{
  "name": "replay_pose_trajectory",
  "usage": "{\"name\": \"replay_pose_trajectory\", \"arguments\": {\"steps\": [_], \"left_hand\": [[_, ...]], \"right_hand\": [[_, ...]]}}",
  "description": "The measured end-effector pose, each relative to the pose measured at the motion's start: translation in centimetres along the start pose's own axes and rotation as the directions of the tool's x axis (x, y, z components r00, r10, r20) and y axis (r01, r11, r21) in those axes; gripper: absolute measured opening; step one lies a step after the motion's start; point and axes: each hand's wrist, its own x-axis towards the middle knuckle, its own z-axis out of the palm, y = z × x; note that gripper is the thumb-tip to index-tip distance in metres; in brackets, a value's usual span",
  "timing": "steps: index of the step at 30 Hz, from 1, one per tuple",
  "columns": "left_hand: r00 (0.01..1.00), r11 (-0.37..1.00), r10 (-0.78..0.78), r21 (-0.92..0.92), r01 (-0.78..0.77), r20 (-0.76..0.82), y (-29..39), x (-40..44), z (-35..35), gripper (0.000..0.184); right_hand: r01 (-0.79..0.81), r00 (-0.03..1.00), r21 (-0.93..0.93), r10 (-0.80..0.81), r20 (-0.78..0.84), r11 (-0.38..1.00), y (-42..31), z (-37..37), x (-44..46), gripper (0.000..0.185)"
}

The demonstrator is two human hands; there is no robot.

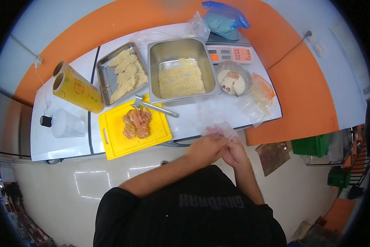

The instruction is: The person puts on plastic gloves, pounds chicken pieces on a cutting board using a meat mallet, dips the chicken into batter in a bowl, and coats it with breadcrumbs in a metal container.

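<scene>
My left hand [209, 149] and my right hand [235, 153] are together at the table's front edge, fingers closed. Between them is a crumpled piece of thin clear plastic [225, 129], a bag or glove; its kind is not plain. Pinkish patches show through it. To their left, a yellow cutting board [159, 131] carries a pile of raw meat pieces [137, 122]. A metal meat mallet [160, 108] lies across the board's far corner. Beyond, a deep steel pan [154, 66] holds pale yellow crumbs [183, 78].
A shallow steel tray [104, 82] holds crumb-coated pieces [127, 74]. Right of the pan are a bowl [246, 73] with whitish batter, a scale [230, 53] and an orange-printed plastic bag [261, 94]. Yellow rolls [78, 90] and a clear jug [69, 124] stand left.
</scene>
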Motion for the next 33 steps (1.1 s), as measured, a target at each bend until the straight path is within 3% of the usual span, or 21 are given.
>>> {"name": "replay_pose_trajectory", "arguments": {"steps": [3,4,6,9,12,15,17,21,24,27,29,30,32,33], "left_hand": [[0.996,0.997,-0.074,0.039,0.072,0.049,0.0,0.5,-1.4,0.013],[0.996,0.997,-0.062,0.051,0.058,0.067,0.2,0.3,-1.2,0.015],[0.994,0.997,-0.03,0.069,0.023,0.107,1.0,-0.1,-0.3,0.017],[0.977,0.985,0.019,0.163,-0.055,0.214,1.2,0.2,0.2,0.023],[0.966,0.987,0.034,0.145,-0.073,0.257,0.4,0.3,1.0,0.029],[0.933,0.965,0.025,0.235,-0.117,0.36,1.4,0.8,-0.3,0.034],[0.928,0.974,0.03,0.199,-0.112,0.371,1.7,0.8,-0.1,0.038],[0.944,0.964,0.156,0.165,-0.21,0.291,1.3,0.7,0.8,0.039],[0.959,0.972,0.202,0.077,-0.221,0.196,1.1,1.0,0.6,0.046],[0.978,0.974,0.205,0.11,-0.198,-0.05,2.0,1.4,-1.8,0.051],[0.948,0.969,0.166,0.226,-0.105,-0.273,1.3,1.6,-3.3,0.068],[0.95,0.988,0.083,0.153,-0.038,-0.301,1.0,1.7,-3.6,0.07],[0.938,0.994,-0.103,0.005,0.111,-0.331,0.5,1.7,-3.7,0.074],[0.947,0.973,-0.194,-0.171,0.153,-0.255,0.3,1.7,-3.7,0.078]], "right_hand": [[-0.154,0.977,-0.203,0.18,0.118,0.967,0.5,-2.5,-1.2,0.033],[-0.062,0.988,-0.485,0.123,0.095,0.872,0.0,-1.6,-1.2,0.033],[0.097,0.995,-0.894,-0.01,0.103,0.438,-1.8,0.8,-1.6,0.031],[0.021,0.994,-0.953,-0.107,-0.013,0.302,-0.6,1.0,-1.3,0.034],[0.155,0.985,-0.987,-0.08,0.152,0.043,-0.9,-0.9,-1.1,0.039],[0.138,0.978,-0.974,-0.182,0.105,0.181,-0.5,-0.1,-0.6,0.047],[0.206,0.93,-0.975,-0.292,0.222,-0.083,-0.9,0.4,-0.5,0.048],[0.234,0.876,-0.831,-0.262,0.406,-0.506,-1.9,1.0,-0.9,0.054],[0.271,0.927,-0.946,-0.314,0.206,0.176,-2.4,-0.8,-0.3,0.054],[0.2,0.912,-0.927,-0.405,0.059,0.317,-3.6,-1.2,-0.6,0.052],[0.347,0.884,-0.851,-0.441,0.155,0.395,-4.4,-1.7,-0.7,0.051],[0.412,0.862,-0.805,-0.468,0.194,0.427,-4.6,-1.8,-0.9,0.052],[0.398,0.904,-0.663,-0.393,0.168,0.634,-4.8,-1.7,-1.4,0.053],[0.387,0.919,-0.573,-0.352,0.177,0.723,-4.9,-1.6,-1.4,0.053]]}}
